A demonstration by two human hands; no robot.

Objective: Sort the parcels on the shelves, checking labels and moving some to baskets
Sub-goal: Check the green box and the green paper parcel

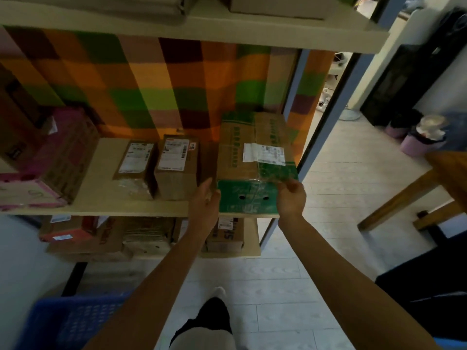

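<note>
A large brown and green cardboard parcel (249,157) with a white label lies at the right end of the middle shelf (106,209). My left hand (205,202) lies flat against its front left corner, fingers straight. My right hand (290,198) pinches the front right top corner of the same parcel. Two smaller brown parcels with labels (135,168) (175,165) stand just left of it. A blue basket (73,322) sits on the floor at the lower left.
A pink and brown box (50,170) fills the shelf's left end. More parcels (101,233) crowd the lower shelf. A checkered cloth hangs behind. A wooden table (429,183) stands to the right, over a pale tiled floor.
</note>
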